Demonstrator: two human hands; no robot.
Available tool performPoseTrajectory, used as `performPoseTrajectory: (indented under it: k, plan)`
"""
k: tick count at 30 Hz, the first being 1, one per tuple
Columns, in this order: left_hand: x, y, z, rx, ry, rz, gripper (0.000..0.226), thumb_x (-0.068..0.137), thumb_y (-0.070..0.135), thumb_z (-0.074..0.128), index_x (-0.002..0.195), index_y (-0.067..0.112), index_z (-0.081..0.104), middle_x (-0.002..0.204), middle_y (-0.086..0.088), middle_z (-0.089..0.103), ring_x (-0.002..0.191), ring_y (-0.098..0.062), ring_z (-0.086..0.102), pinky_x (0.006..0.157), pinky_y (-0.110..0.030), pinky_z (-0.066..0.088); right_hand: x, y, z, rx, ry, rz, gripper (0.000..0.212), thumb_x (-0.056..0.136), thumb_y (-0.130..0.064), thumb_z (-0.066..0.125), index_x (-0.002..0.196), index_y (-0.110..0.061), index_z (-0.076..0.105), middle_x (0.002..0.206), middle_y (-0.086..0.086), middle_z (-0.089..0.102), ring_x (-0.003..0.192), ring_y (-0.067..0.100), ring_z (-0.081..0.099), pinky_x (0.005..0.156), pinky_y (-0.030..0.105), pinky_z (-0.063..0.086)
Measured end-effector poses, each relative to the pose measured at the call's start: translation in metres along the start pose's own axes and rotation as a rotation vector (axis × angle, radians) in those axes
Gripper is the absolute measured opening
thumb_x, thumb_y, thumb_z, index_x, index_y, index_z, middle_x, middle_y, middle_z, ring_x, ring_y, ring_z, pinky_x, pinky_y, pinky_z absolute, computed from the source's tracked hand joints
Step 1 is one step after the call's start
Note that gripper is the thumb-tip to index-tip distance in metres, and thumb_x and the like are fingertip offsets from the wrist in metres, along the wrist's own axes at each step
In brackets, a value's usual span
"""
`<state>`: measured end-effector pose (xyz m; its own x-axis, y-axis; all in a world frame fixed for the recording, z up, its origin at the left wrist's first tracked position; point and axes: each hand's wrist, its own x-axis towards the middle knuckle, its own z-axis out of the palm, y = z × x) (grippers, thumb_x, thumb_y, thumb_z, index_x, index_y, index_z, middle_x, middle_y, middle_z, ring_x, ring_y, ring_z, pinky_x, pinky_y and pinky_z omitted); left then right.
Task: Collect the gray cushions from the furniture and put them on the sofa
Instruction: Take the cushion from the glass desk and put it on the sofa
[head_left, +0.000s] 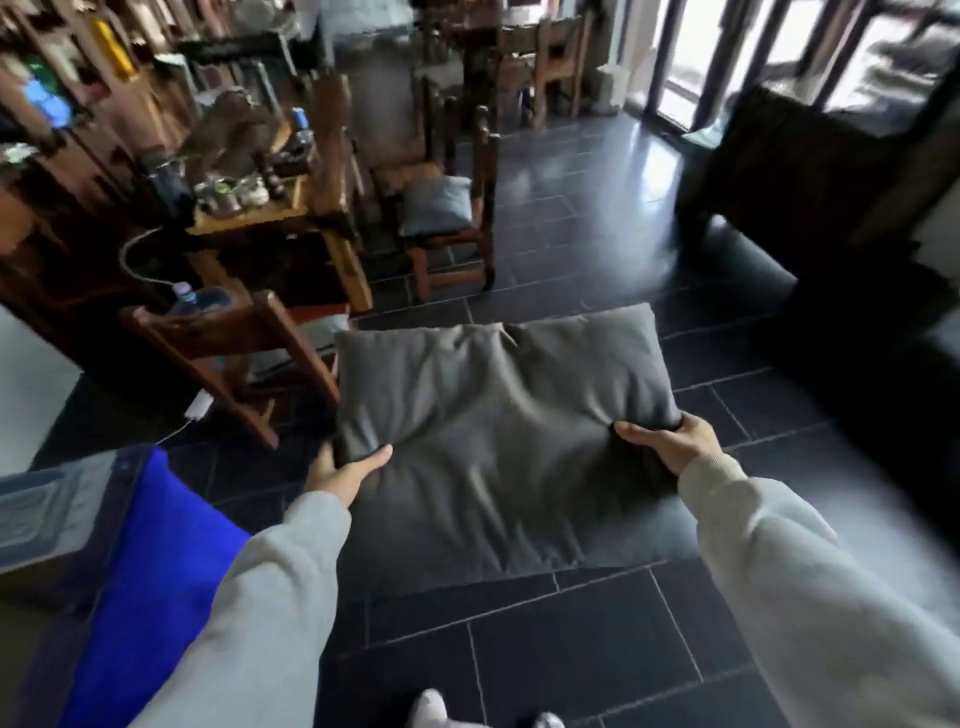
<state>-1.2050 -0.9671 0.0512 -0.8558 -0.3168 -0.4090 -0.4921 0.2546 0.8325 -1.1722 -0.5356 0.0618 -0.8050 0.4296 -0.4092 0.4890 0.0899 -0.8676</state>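
Gray fabric cushion (498, 441) hangs over the tiled floor (597, 649), its two near corners pinched by left hand (340, 470) and right hand (670, 441); soft, light (probably floppy), best carried by corners.

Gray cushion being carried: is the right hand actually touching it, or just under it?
Touching. The head view shows the right hand gripping the gray cushion's near right corner, its thumb pressed into the fabric and denting it.
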Motion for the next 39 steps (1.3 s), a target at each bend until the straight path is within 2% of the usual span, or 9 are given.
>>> performPoseTrajectory:
  k: [3, 6, 13, 17, 21, 25, 27, 34, 39]
  plan:
    - [0.008, 0.040, 0.088, 0.058, -0.151, 0.023, 0.104, 0.064, 0.047, 0.094, 0.154, 0.023, 0.045, 0.152, -0.002, 0.053, 0.135, -0.026, 0.052, 0.115, -0.040, 0.038, 0.011, 0.026, -0.080, 0.070, 0.139, 0.069, 0.049, 0.060, -0.028, 0.102, 0.101, -0.015, 0.077, 0.089, 0.000, 0.079, 0.074, 0.013, 0.072, 0.066, 0.023, 0.053]
    - [0.016, 0.081, 0.177, 0.146, -0.272, 0.073, 0.114, 0.066, 0.048, 0.093, 0.159, 0.021, 0.033, 0.163, -0.002, 0.038, 0.147, -0.026, 0.039, 0.115, -0.035, 0.030, 0.014, 0.052, -0.146, 0.143, 0.303, 0.123, 0.052, 0.062, -0.026, 0.101, 0.105, -0.010, 0.077, 0.085, -0.001, 0.078, 0.073, 0.014, 0.072, 0.070, 0.025, 0.053]
    - [0.031, 0.170, 0.385, 0.242, -0.595, 0.221, 0.107, 0.064, 0.043, 0.095, 0.155, 0.024, 0.041, 0.153, -0.004, 0.051, 0.137, -0.028, 0.052, 0.115, -0.044, 0.040, 0.036, 0.084, -0.270, 0.267, 0.604, 0.224, 0.053, 0.066, -0.029, 0.100, 0.108, -0.012, 0.074, 0.092, 0.003, 0.076, 0.074, 0.012, 0.069, 0.045, 0.013, 0.049]
    - [0.035, 0.225, 0.502, 0.264, -0.733, 0.303, 0.101, 0.066, 0.039, 0.095, 0.152, 0.020, 0.046, 0.150, -0.006, 0.054, 0.136, -0.027, 0.052, 0.116, -0.044, 0.039, 0.068, 0.081, -0.329, 0.332, 0.759, 0.236, 0.050, 0.064, -0.026, 0.100, 0.106, -0.014, 0.076, 0.095, 0.004, 0.078, 0.074, 0.010, 0.070, 0.054, 0.016, 0.052]
    - [0.031, 0.283, 0.609, 0.314, -0.877, 0.377, 0.089, 0.069, 0.038, 0.093, 0.146, 0.020, 0.052, 0.143, -0.005, 0.059, 0.132, -0.027, 0.055, 0.115, -0.043, 0.040, 0.094, 0.072, -0.384, 0.383, 0.887, 0.260, 0.051, 0.066, -0.026, 0.100, 0.108, -0.015, 0.074, 0.088, -0.004, 0.075, 0.074, 0.009, 0.068, 0.053, 0.014, 0.050]
    - [0.015, 0.330, 0.701, 0.314, -0.999, 0.429, 0.074, 0.068, 0.037, 0.094, 0.132, 0.027, 0.059, 0.117, 0.004, 0.068, 0.110, -0.021, 0.065, 0.097, -0.034, 0.048, 0.113, 0.065, -0.438, 0.415, 0.987, 0.285, 0.054, 0.067, -0.027, 0.099, 0.111, -0.017, 0.069, 0.088, -0.006, 0.071, 0.077, 0.010, 0.067, 0.063, 0.021, 0.051]
    - [0.001, 0.346, 0.741, 0.304, -1.064, 0.450, 0.069, 0.067, 0.038, 0.094, 0.127, 0.031, 0.060, 0.107, 0.013, 0.068, 0.100, -0.011, 0.066, 0.087, -0.029, 0.047, 0.119, 0.068, -0.464, 0.423, 1.025, 0.299, 0.055, 0.068, -0.028, 0.098, 0.112, -0.018, 0.067, 0.089, -0.007, 0.071, 0.077, 0.009, 0.066, 0.061, 0.019, 0.049]
    - [-0.044, 0.377, 0.882, 0.308, -1.222, 0.425, 0.083, 0.055, 0.046, 0.095, 0.130, 0.031, 0.061, 0.113, 0.008, 0.073, 0.102, -0.014, 0.071, 0.094, -0.035, 0.054, 0.151, 0.091, -0.564, 0.417, 1.168, 0.327, 0.053, 0.063, -0.032, 0.100, 0.107, -0.024, 0.071, 0.087, -0.012, 0.073, 0.077, 0.006, 0.069, 0.061, 0.018, 0.051]
    - [-0.086, 0.401, 0.998, 0.315, -1.279, 0.428, 0.065, 0.064, 0.033, 0.097, 0.118, 0.040, 0.061, 0.107, 0.011, 0.074, 0.098, -0.011, 0.072, 0.078, -0.026, 0.054, 0.193, 0.112, -0.657, 0.446, 1.178, 0.344, 0.047, 0.065, -0.029, 0.100, 0.103, -0.021, 0.074, 0.091, -0.007, 0.075, 0.081, 0.010, 0.069, 0.060, 0.020, 0.051]
